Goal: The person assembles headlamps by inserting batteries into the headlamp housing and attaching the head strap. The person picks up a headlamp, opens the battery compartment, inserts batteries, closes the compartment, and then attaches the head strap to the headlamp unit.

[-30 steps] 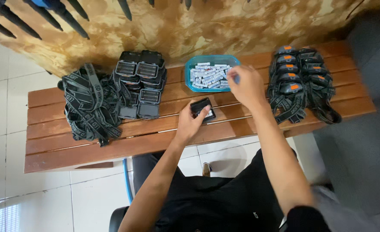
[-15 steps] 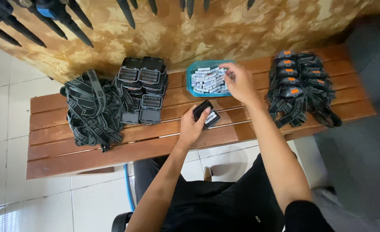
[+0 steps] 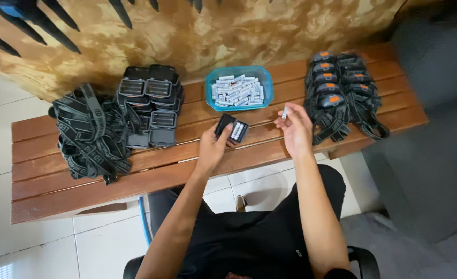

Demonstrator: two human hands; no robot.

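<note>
Battery case: small black battery case (image 3: 232, 129), lid open, on the wooden bench (image 3: 84, 178), long axis toward 1 o'clock.
Battery: small white battery (image 3: 284, 112), at 3 o'clock of the case, near but apart.
Left hand: left hand (image 3: 213, 147) clamped on the case from 7 o'clock.
Right hand: right hand (image 3: 293, 132) pinches the battery at its fingertips, other fingers loosely open.
Tray: blue tray (image 3: 210, 85) of batteries, at 12 o'clock.

I see a reddish-brown slatted bench (image 3: 84, 170), a turquoise tray (image 3: 210, 85) of white batteries (image 3: 238, 92), black battery cases (image 3: 151, 103), dark grey straps (image 3: 86, 134), black headlamps (image 3: 337, 93) with orange buttons, and a mottled tan wall (image 3: 228, 36).
</note>
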